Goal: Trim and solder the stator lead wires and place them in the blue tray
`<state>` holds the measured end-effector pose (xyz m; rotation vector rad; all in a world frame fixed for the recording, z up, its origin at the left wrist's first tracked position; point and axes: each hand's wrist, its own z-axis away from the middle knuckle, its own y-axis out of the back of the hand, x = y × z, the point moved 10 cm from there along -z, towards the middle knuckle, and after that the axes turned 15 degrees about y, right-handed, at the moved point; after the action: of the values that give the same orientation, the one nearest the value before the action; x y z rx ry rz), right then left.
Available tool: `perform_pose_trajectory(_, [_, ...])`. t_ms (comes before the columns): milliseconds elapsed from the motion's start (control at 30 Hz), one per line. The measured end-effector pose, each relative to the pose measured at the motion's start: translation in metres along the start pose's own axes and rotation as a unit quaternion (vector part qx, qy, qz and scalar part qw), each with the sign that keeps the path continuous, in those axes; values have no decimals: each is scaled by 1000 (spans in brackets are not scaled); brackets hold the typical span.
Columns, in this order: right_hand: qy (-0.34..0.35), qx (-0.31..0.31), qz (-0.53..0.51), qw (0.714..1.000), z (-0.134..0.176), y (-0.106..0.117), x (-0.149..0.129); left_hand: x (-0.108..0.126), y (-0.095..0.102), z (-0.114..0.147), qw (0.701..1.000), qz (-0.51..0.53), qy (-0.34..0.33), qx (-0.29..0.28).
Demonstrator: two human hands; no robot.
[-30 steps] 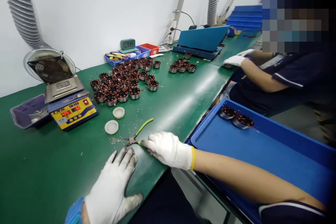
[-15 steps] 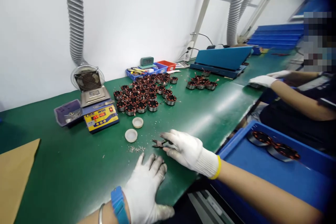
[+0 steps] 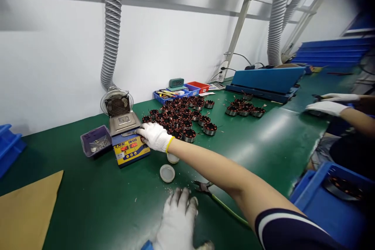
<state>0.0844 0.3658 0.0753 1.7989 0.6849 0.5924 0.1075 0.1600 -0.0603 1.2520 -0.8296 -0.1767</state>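
A: Where do we have our right hand?

B: Our gloved right hand (image 3: 154,136) reaches over the tabletop (image 3: 102,203) to the CM 558 bench unit (image 3: 132,150), which stands left of the copper-wound stators (image 3: 186,119). Its fingers (image 3: 143,128) bend at the unit's upper right edge, beside a flat metal strip (image 3: 128,133) lying on top; we cannot tell whether they grasp anything

A: And our left?

B: Our gloved left hand (image 3: 177,218) lies palm down on the tabletop near us, its fingers spread and released. Tiny clippings (image 3: 170,190) are scattered just beyond the fingertips

A: What do we have next to it?

B: Diagonal cutters (image 3: 202,187), just to its right, the jaws pointing left. Our right forearm (image 3: 222,166) passes over them and hides part of the green handles

A: And around the unit?

B: A purple-grey bin (image 3: 84,146) with small metal bits sits just to its left. We see two small white dishes to its right, the nearer dish (image 3: 167,174) in plain view, the farther dish (image 3: 173,159) partly covered by our wrist

A: Who shares the tabletop with us?

B: A co-worker, whose gloved hands (image 3: 326,108) are at the far right; nearer to us there, a blue tray (image 3: 309,189) holds a dark stator (image 3: 344,188)
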Motion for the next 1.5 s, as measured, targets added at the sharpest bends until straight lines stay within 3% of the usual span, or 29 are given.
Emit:
perform_pose_trajectory(100, [14, 2, -13, 1000, -1, -6, 3, -4, -16, -9, 999, -21, -35, 35])
perform_pose_trajectory(233, [-22, 42, -63, 997, 5, -3, 20, -8, -22, -11, 970, -42, -43, 234])
perform_pose_trajectory(367, [-119, 123, -142, 975, 1, 1, 66, -6, -18, -2, 923, -11, -70, 377])
perform_pose_trajectory(567, [-234, 183, -247, 922, -37, -12, 131, -2, 0, 8, 871, 26, -64, 487])
perform_pose_trajectory(767, [-246, 170, -292, 908, -50, -20, 126, -3, 3, 11, 853, 44, -53, 517])
perform_pose_trajectory(1000, [-242, 166, -327, 898, -33, -23, 116, -5, -4, 3, 887, 27, -61, 458])
perform_pose_trajectory(1167, [-272, 183, -322, 888, -41, -21, 123, -6, -7, 2, 900, 22, -61, 431])
perform_pose_trajectory(1333, [-264, 175, -323, 892, -55, -24, 118, -8, -13, 1, 907, 22, -58, 417])
perform_pose_trajectory(1500, [-245, 159, -328, 898, -46, -27, 120, -9, -27, -4, 919, -8, -51, 390])
